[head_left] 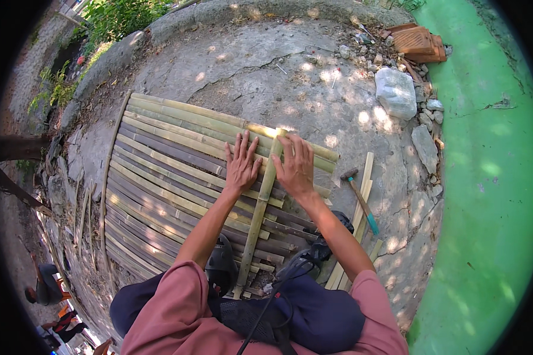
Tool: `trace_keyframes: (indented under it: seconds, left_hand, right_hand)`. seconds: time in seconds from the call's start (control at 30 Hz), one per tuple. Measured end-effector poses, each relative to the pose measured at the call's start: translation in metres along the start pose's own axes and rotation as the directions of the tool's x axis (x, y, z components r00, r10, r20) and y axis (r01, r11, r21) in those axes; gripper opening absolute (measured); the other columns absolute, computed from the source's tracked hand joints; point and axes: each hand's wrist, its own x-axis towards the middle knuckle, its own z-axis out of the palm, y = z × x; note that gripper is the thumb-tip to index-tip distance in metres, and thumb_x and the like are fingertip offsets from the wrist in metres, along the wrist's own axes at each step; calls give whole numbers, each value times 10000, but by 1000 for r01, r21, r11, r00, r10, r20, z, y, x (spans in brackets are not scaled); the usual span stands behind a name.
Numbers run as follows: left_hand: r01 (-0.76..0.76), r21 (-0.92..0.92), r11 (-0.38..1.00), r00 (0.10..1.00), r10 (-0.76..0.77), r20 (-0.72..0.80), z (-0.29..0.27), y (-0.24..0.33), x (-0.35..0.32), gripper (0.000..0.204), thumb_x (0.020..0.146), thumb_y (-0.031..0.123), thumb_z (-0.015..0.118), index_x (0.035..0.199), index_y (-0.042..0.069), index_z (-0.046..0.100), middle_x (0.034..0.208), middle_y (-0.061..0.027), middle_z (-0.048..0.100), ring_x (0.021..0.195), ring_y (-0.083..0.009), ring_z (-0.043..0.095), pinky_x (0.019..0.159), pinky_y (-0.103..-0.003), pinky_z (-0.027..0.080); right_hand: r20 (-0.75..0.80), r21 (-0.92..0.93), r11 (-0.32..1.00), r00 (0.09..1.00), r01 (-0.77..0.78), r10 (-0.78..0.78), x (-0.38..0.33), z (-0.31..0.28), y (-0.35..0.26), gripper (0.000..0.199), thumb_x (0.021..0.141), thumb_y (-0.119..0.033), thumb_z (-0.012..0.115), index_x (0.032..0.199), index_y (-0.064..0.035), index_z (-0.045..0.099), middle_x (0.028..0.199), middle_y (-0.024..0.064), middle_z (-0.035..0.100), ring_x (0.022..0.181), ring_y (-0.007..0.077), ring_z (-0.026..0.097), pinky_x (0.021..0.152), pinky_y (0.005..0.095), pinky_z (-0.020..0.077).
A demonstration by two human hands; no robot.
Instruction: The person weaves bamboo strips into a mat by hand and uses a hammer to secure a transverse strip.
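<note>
A panel of split bamboo slats [166, 151], green-yellow and dark brown, lies before me on the ground. One bamboo crosspiece [259, 216] runs over the slats toward their right ends, from between my legs to the far edge. My left hand [241, 167] rests flat on the far slats, fingers spread, just left of the crosspiece. At the crosspiece's far end is my right hand [296, 168], fingers bent over it and thumb along its side. A thin bamboo strip [108, 177] crosses the panel's left end.
Right of the panel lie a hammer [360, 201] with a teal-ended handle and long pale bamboo strips [356, 228]. Farther off are a large pale stone [395, 93], rubble and stacked clay tiles [419, 44]. A green wall [485, 177] bounds the right. People sit at lower left.
</note>
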Motion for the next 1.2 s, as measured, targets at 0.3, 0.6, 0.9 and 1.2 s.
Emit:
trace_keyframes:
  seconds: [0.3, 0.6, 0.9, 1.2]
  left_hand:
    - [15, -31, 999, 1000, -15, 23, -1, 4, 7, 690, 1128, 431, 504, 1753, 197, 329, 1862, -108, 175, 1726, -344, 115, 1353, -656, -7]
    - [-11, -108, 994, 998, 19, 67, 1, 2, 24, 1025, 959, 691, 672, 1725, 107, 323, 1802, -161, 260, 1709, -382, 141, 1341, -686, 12]
    - [-174, -78, 982, 837, 189, 513, -8, -16, 126, 1414, 539, 857, 909, 1544, -14, 427, 1515, -220, 526, 1544, -441, 410, 1279, -833, 49]
    - [-159, -5, 987, 849, 139, 509, -9, -11, 117, 1356, 554, 872, 892, 1498, -3, 466, 1468, -223, 527, 1518, -447, 428, 1260, -863, 47]
  right_hand:
    - [167, -10, 987, 973, -160, 159, 74, 95, 59, 361, 1074, -389, 621, 1154, -55, 732, 1192, 200, 712, 1172, 378, 676, 1078, 538, 456]
    - [253, -65, 957, 923, -282, 290, 72, 105, 63, 609, 1124, -445, 471, 850, -38, 832, 857, 271, 776, 793, 477, 771, 798, 579, 595]
    - [296, -67, 938, 891, -341, 345, 76, 106, 62, 572, 1135, -460, 437, 998, -56, 819, 929, 256, 793, 855, 482, 770, 843, 585, 588]
    - [-272, 130, 926, 885, -354, 377, 19, 16, 116, 241, 1010, -186, 705, 1219, -67, 702, 1155, 127, 678, 1119, 356, 672, 965, 523, 511]
